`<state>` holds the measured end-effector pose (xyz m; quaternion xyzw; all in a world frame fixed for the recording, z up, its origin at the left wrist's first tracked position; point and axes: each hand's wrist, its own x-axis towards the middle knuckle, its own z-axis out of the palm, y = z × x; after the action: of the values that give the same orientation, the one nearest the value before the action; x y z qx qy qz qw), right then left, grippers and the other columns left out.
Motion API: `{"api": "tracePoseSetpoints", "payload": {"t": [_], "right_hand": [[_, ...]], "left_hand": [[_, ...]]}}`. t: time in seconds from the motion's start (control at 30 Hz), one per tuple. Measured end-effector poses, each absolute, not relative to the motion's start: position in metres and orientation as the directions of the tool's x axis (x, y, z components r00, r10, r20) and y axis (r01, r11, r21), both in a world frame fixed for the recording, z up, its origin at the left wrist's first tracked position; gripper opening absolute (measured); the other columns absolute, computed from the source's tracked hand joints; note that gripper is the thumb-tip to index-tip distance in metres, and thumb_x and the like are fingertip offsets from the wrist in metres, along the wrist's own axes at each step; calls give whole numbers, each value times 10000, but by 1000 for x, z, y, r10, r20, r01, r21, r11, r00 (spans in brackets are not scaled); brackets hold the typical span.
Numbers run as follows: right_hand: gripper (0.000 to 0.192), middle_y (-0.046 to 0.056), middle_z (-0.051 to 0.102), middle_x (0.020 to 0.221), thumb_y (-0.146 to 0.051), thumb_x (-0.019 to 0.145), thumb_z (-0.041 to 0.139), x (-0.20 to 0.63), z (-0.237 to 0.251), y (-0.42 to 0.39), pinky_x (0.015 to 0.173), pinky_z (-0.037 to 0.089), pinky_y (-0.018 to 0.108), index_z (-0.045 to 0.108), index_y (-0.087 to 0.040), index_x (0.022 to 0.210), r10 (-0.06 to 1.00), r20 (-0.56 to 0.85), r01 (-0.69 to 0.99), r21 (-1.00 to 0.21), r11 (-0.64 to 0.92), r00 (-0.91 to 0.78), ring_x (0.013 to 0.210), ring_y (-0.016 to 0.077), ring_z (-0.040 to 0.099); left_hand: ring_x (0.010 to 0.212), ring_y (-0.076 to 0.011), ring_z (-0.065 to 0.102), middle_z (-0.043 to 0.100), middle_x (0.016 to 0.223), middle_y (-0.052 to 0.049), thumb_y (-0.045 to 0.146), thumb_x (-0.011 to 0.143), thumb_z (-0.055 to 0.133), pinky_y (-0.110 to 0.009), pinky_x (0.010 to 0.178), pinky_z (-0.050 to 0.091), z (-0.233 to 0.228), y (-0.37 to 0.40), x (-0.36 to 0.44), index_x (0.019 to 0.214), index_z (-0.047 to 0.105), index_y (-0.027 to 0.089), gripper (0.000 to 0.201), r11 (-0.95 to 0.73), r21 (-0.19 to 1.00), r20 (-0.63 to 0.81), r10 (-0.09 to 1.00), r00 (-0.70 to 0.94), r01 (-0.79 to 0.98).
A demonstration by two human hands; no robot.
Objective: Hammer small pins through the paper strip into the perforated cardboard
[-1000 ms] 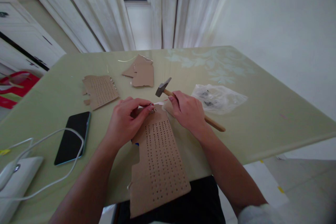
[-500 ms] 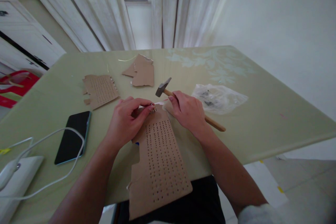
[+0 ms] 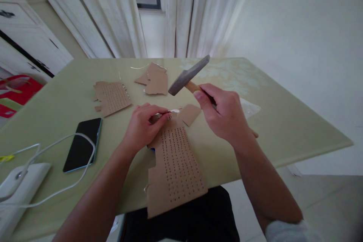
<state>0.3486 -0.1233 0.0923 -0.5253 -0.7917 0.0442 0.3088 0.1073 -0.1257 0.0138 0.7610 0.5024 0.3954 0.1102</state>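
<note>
While hammered: one hammer (image 3: 187,76), two perforated cardboards (image 3: 176,166), one phone (image 3: 82,144).

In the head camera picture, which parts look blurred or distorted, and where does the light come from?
Head view: the hammer in the right hand is smeared by motion blur; the perforated cardboard under the left hand is fairly sharp. Wide-angle lens bends the table edges and curtains. Soft daylight comes through those curtains; the corners darken.

Right hand (image 3: 224,115) raised, fist closed; left hand (image 3: 144,126) low, fingertips pinched
</note>
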Motion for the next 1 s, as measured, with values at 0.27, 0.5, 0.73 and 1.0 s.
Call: {"api": "tracePoseSetpoints", "payload": {"t": [0.27,0.5,0.73,1.0], "right_hand": [[304,68,780,859,-370,1123,503,335,111,-143,648,272,349,739,-226,996,894,245,903,-120,413,-376,725,224,637],[347,68,776,845,-386,1145,453,333,114,-147,643,277,349,730,-221,1017,894,325,918,-144,370,-309,726,225,651],[327,73,795,870,-386,1138,484,331,112,-151,639,267,347,743,-230,1013,909,280,936,-75,343,-310,726,225,660],[326,78,815,909,-355,1141,473,329,85,-153,644,302,340,742,-223,1011,922,192,931,-81,357,-337,743,229,693]], "left_hand": [[788,-233,673,801,800,-40,373,966,705,-388,752,443,10,-121,107,951,861,268,189,-462,612,450,871,197,642],[864,-244,699,841,925,-50,357,973,715,-404,827,473,6,-117,106,976,860,255,178,-485,627,440,866,237,610],[918,-251,716,816,964,-58,332,986,716,-424,894,485,1,-117,109,983,865,256,167,-496,596,429,861,272,632],[978,-281,702,742,1037,-76,434,922,797,-448,909,510,6,-121,110,1003,851,224,232,-462,579,391,881,268,672]]}}
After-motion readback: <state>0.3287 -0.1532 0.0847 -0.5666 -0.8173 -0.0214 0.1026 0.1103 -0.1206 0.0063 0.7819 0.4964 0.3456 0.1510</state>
